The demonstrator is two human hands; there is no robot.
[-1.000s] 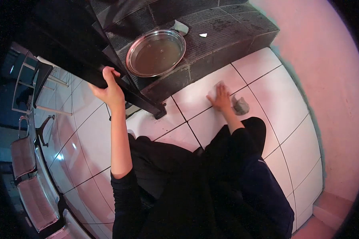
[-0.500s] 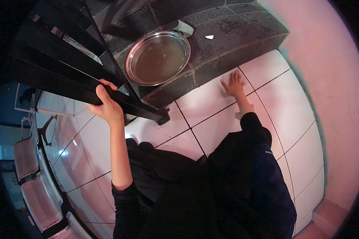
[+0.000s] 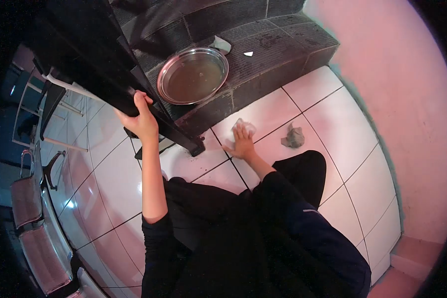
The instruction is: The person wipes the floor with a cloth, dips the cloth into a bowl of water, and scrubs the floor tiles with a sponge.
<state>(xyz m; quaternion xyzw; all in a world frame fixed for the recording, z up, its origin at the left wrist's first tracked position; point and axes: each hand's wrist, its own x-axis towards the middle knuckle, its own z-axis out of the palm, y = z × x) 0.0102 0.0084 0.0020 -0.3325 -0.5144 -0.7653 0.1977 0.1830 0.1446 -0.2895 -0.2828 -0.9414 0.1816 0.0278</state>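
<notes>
My left hand (image 3: 143, 119) is wrapped around the lower end of a black railing (image 3: 169, 126), near the corner of the dark step. My right hand (image 3: 243, 142) lies with its fingers spread on the white floor tiles. Under its fingertips is a crumpled whitish wad (image 3: 241, 124), mostly covered, perhaps a cloth or tissue. To the right of that hand, a crumpled grey cloth (image 3: 294, 136) rests on the floor. A round metal basin (image 3: 225, 74) of murky water stands on the step beyond my hands.
Dark ribbed steps (image 3: 278, 44) rise ahead, carrying a grey-white scrap (image 3: 221, 45) and a small white piece (image 3: 248, 53). A pink wall (image 3: 377, 99) bounds the right side. Metal seats (image 3: 47, 253) stand at the left. Dark specks lie near the railing's foot.
My right hand has moved left and closer to me across the tiles, and the grey cloth is now uncovered. My left hand stays on the railing. The view has shifted slightly.
</notes>
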